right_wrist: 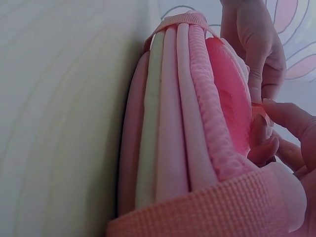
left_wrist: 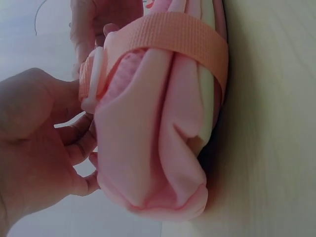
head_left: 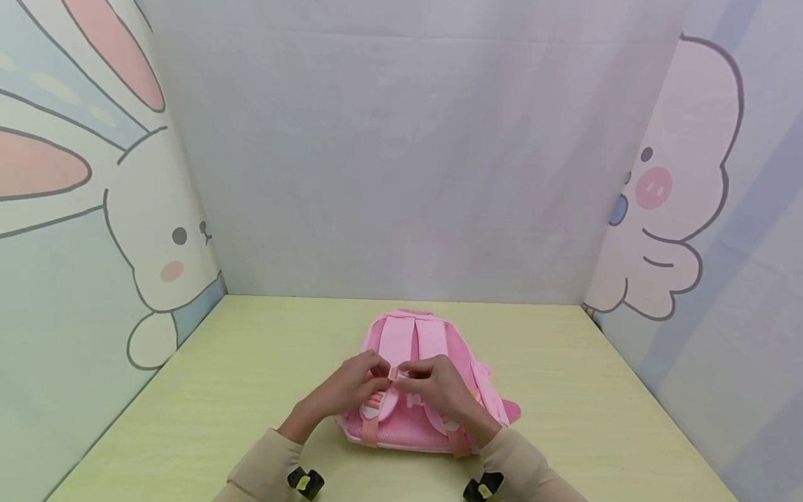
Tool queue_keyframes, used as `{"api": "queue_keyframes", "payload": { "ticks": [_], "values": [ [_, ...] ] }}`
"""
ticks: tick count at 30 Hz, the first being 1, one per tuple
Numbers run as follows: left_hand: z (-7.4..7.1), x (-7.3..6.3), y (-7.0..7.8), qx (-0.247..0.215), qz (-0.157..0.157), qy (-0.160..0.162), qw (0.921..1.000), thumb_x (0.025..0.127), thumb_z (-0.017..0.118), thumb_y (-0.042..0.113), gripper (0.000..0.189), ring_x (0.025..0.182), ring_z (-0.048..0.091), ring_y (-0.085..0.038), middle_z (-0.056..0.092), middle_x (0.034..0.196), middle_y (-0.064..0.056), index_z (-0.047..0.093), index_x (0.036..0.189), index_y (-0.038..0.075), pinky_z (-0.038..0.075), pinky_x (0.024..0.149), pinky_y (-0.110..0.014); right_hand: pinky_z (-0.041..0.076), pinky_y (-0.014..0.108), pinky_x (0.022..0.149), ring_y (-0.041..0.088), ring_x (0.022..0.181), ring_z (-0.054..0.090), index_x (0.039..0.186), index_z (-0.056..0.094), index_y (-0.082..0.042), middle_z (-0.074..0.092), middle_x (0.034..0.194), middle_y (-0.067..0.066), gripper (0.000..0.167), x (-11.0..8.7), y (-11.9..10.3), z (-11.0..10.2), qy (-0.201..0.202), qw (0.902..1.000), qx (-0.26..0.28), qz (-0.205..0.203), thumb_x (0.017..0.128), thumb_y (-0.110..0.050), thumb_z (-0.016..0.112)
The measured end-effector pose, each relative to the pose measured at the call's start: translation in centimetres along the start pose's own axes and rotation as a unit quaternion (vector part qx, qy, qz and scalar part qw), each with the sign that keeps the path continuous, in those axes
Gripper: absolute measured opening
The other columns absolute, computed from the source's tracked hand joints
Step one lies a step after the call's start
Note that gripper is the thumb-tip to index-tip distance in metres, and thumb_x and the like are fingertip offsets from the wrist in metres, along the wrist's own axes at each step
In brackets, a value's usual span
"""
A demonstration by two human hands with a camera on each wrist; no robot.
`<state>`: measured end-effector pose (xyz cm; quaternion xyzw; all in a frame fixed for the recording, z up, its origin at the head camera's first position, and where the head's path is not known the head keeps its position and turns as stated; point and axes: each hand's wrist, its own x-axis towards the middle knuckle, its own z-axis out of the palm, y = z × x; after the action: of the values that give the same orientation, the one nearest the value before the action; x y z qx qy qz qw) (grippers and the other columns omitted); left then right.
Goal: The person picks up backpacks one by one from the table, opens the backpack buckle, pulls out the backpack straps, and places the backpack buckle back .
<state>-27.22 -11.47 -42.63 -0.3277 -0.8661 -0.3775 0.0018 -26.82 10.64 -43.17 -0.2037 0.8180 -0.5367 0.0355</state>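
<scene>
Pinching the buckle [head_left: 394,374] over the pink backpack [head_left: 412,427]

Work area: The backpack lies on the yellow-green table [head_left: 251,369], roughly midway between the left and right edges. Table surface extends on either side of it, out to the printed left wall [head_left: 69,321] and right wall [head_left: 753,279]. The far edge meets the grey back wall [head_left: 408,160]; the top of the backpack points toward that edge, its lower end toward the person.

Backpack: Strap side up. Two padded shoulder straps [head_left: 397,338] run down side by side from the top. Orange webbing [head_left: 369,432] is fixed at both lower corners; in the left wrist view it passes by a white ring [left_wrist: 98,71]. A darker pink flap [head_left: 512,410] projects at the lower right.

Hands: Left hand [head_left: 353,385] pinches the buckle area from the left; right hand [head_left: 442,385] pinches it from the right. Finger gaps are narrow, with fingertips nearly meeting. Whether the buckle is fastened cannot be told. Forearms in beige sleeves [head_left: 266,464] angle inward from the near side.
</scene>
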Motion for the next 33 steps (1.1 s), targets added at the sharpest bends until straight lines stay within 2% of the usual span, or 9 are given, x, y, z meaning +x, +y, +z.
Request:
{"api": "queue_keyframes", "payload": {
  "ticks": [6, 11, 15, 22, 27, 33],
  "values": [
    [0.12, 0.04, 0.03, -0.026, -0.001, -0.002, 0.9997, 0.099, 0.063, 0.009, 0.009, 0.085, 0.054, -0.012, 0.056, 0.096, 0.005, 0.061, 0.107, 0.010, 0.050, 0.072, -0.025, 0.039, 0.019, 0.053, 0.009, 0.066, 0.051, 0.104, 0.080, -0.017, 0.071, 0.082, -0.003, 0.019, 0.15, -0.01, -0.15, -0.003, 0.9999, 0.010, 0.004, 0.087, -0.026, 0.080],
    [-0.07, 0.02, -0.02, -0.048, -0.004, -0.008, 0.9988, 0.100, 0.063, 0.015, 0.011, 0.089, 0.056, -0.013, 0.058, 0.098, 0.004, 0.062, 0.110, 0.009, 0.050, 0.075, -0.027, 0.040, 0.020, 0.054, 0.009, 0.067, 0.051, 0.104, 0.079, -0.018, 0.072, 0.084, -0.002, 0.020, 0.13, -0.07, -0.25, -0.007, 0.9999, 0.013, 0.007, 0.087, -0.028, 0.080],
    [-0.52, -0.14, -0.27, -0.046, 0.000, -0.010, 0.9989, 0.099, 0.066, 0.019, 0.014, 0.094, 0.058, -0.014, 0.061, 0.101, 0.005, 0.064, 0.110, 0.010, 0.051, 0.080, -0.028, 0.041, 0.021, 0.054, 0.010, 0.068, 0.052, 0.104, 0.079, -0.017, 0.072, 0.084, -0.002, 0.021, 0.10, -0.03, -0.31, -0.007, 0.9999, 0.013, 0.006, 0.087, -0.028, 0.080],
    [-0.60, -0.20, -0.57, -0.046, 0.010, -0.008, 0.9989, 0.097, 0.067, 0.015, 0.011, 0.094, 0.059, -0.013, 0.062, 0.099, 0.005, 0.066, 0.107, 0.010, 0.051, 0.082, -0.029, 0.041, 0.020, 0.055, 0.008, 0.068, 0.051, 0.105, 0.079, -0.014, 0.072, 0.084, -0.001, 0.023, 0.12, -0.05, -0.35, -0.007, 0.9998, 0.018, 0.002, 0.087, -0.027, 0.080],
    [-0.24, -0.04, -0.27, -0.054, 0.000, 0.000, 0.9986, 0.098, 0.066, 0.013, 0.011, 0.093, 0.057, -0.013, 0.061, 0.100, 0.004, 0.065, 0.108, 0.009, 0.051, 0.081, -0.028, 0.040, 0.020, 0.055, 0.008, 0.068, 0.051, 0.105, 0.079, -0.012, 0.071, 0.083, 0.000, 0.023, 0.16, -0.02, -0.35, -0.008, 0.9997, 0.024, -0.004, 0.087, -0.026, 0.079],
    [-0.09, 0.13, 0.03, -0.071, -0.009, 0.003, 0.9974, 0.098, 0.066, 0.016, 0.012, 0.094, 0.057, -0.015, 0.062, 0.100, 0.004, 0.064, 0.108, 0.009, 0.050, 0.081, -0.029, 0.038, 0.020, 0.053, 0.009, 0.067, 0.049, 0.105, 0.080, -0.016, 0.071, 0.082, 0.000, 0.021, 0.14, -0.12, -0.42, -0.011, 0.9995, 0.028, 0.001, 0.087, -0.028, 0.080]
  ]
}}
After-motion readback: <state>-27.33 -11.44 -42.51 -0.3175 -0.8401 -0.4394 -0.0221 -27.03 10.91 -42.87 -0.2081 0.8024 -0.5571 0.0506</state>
